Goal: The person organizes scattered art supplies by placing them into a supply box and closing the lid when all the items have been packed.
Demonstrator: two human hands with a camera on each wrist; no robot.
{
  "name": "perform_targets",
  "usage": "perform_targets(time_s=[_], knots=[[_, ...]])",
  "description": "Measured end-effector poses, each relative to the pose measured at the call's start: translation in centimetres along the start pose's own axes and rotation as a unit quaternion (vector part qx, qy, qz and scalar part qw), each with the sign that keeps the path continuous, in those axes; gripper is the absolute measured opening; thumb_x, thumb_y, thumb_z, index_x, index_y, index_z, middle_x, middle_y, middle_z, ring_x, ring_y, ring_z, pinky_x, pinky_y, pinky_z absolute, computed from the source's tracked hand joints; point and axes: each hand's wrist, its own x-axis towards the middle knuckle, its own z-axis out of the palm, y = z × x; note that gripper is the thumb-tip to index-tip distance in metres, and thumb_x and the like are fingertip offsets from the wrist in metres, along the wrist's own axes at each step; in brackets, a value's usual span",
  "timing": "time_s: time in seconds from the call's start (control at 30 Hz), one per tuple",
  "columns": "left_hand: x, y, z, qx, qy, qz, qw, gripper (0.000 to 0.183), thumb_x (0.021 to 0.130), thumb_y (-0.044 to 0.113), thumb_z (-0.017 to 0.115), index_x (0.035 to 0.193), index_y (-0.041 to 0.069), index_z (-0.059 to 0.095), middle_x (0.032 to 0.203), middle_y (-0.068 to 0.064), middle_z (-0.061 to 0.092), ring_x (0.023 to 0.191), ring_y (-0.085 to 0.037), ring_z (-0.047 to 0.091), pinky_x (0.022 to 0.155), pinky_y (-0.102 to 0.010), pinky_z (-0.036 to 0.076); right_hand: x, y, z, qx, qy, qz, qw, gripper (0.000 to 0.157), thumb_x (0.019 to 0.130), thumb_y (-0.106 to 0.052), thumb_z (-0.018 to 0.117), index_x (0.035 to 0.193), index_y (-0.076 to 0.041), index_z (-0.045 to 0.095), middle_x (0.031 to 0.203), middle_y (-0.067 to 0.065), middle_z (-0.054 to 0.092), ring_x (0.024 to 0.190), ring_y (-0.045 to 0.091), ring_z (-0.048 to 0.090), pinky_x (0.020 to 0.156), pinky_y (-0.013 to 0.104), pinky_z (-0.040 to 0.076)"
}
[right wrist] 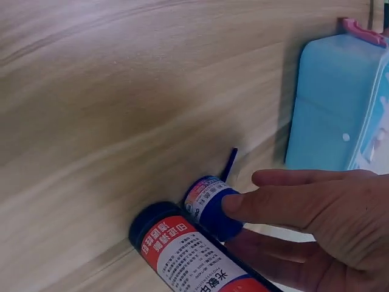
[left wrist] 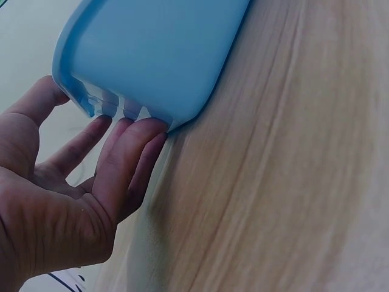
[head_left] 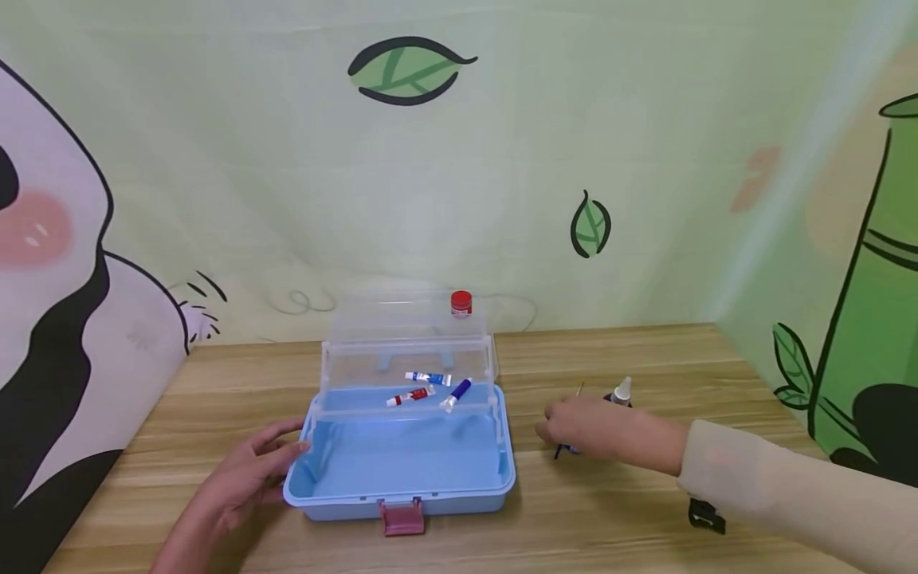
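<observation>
A light blue plastic box (head_left: pixel 402 458) with a pink latch (head_left: pixel 402 518) lies open. My left hand (head_left: pixel 247 474) holds its left side; in the left wrist view the fingertips press the box wall (left wrist: pixel 146 61). To the right of the box, my right hand (head_left: pixel 591 426) grips a small blue paint jar (right wrist: pixel 213 204), thumb against its side. Beside that jar is a dark bottle with a red and white label (right wrist: pixel 194 255); its pale nozzle (head_left: pixel 622 389) shows in the head view. A thin brush (head_left: pixel 558 451) lies by the right hand, partly hidden.
Several small paint tubes (head_left: pixel 428 379) lie in the box's raised clear tray (head_left: pixel 405 344). A red-lidded jar (head_left: pixel 461 304) shows at the back, near the clear lid. A small black object (head_left: pixel 706 516) is below the right sleeve. A printed cloth backdrop (head_left: pixel 502 159) borders the wooden table (head_left: pixel 610 510).
</observation>
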Motion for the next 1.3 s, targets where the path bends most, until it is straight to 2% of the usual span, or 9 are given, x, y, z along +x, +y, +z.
perform_targets(time_s=[0.1,0.2,0.27,0.4,0.6,0.87,1.07,1.3], knots=[[0.1,0.0,0.0,-0.002,0.003,-0.001,1.0000,0.070,0.097,0.028,0.070,0.156,0.008,0.037,0.137,-0.025,0.052,0.099,-0.025,0.066,0.080,-0.048,0.061,0.4,0.4,0.3,0.073,0.004,0.006,0.997,0.025,0.082,0.000,0.081,0.101,-0.012,0.072,0.091,0.003,0.067,0.085,0.015,0.066,0.074,0.026,0.057],[0.1,0.0,0.0,-0.001,0.005,-0.002,1.0000,0.071,0.097,0.029,0.071,0.156,0.008,0.037,0.139,-0.026,0.051,0.100,-0.025,0.066,0.080,-0.049,0.061,0.7,0.7,0.3,0.149,0.012,0.007,0.989,0.029,0.081,-0.004,0.084,0.107,-0.012,0.074,0.098,0.003,0.069,0.092,0.014,0.067,0.080,0.026,0.057],[0.1,0.0,0.0,-0.002,0.005,-0.003,1.0000,0.071,0.097,0.029,0.071,0.156,0.008,0.038,0.138,-0.026,0.051,0.100,-0.026,0.066,0.080,-0.049,0.061,0.8,0.8,0.5,0.177,0.023,-0.003,0.984,0.030,0.079,-0.004,0.086,0.107,-0.011,0.075,0.100,0.003,0.069,0.094,0.014,0.066,0.081,0.025,0.057],[0.1,0.0,0.1,-0.002,0.006,-0.009,0.9999,0.070,0.096,0.030,0.072,0.155,0.009,0.039,0.136,-0.024,0.053,0.099,-0.026,0.066,0.081,-0.049,0.061,0.8,0.9,1.1,0.185,0.035,-0.021,0.982,0.027,0.077,-0.003,0.086,0.102,-0.010,0.077,0.097,0.003,0.070,0.092,0.011,0.065,0.080,0.022,0.055],[0.1,0.0,-0.1,0.004,0.000,-0.011,0.9999,0.071,0.097,0.031,0.070,0.156,0.009,0.037,0.139,-0.026,0.050,0.101,-0.027,0.065,0.082,-0.050,0.060,1.0,1.0,1.7,0.227,0.010,-0.005,0.974,0.027,0.078,0.000,0.084,0.102,-0.010,0.074,0.098,0.002,0.069,0.093,0.009,0.062,0.082,0.025,0.055],[0.2,0.1,0.0,0.004,-0.001,-0.016,0.9999,0.072,0.097,0.032,0.071,0.156,0.009,0.037,0.144,-0.030,0.046,0.104,-0.029,0.065,0.083,-0.051,0.060,1.2,1.0,1.6,0.216,0.006,0.000,0.976,0.023,0.081,-0.001,0.083,0.100,-0.011,0.074,0.095,0.000,0.068,0.091,0.008,0.063,0.080,0.021,0.055],[0.3,-0.1,0.1,-0.004,0.004,-0.010,0.9999,0.070,0.096,0.031,0.072,0.155,0.010,0.040,0.141,-0.027,0.049,0.102,-0.028,0.066,0.083,-0.051,0.060,1.2,1.3,0.7,0.225,0.006,0.001,0.974,0.021,0.083,-0.002,0.082,0.100,-0.012,0.075,0.096,0.000,0.068,0.093,0.010,0.064,0.082,0.025,0.056],[0.1,-0.2,0.0,-0.008,0.004,-0.005,0.9999,0.068,0.097,0.029,0.071,0.154,0.010,0.041,0.137,-0.025,0.053,0.100,-0.027,0.066,0.082,-0.050,0.060,1.2,2.0,-1.5,0.216,0.004,0.016,0.976,0.016,0.086,-0.004,0.080,0.099,-0.009,0.073,0.093,0.001,0.068,0.088,0.011,0.062,0.078,0.025,0.056]])
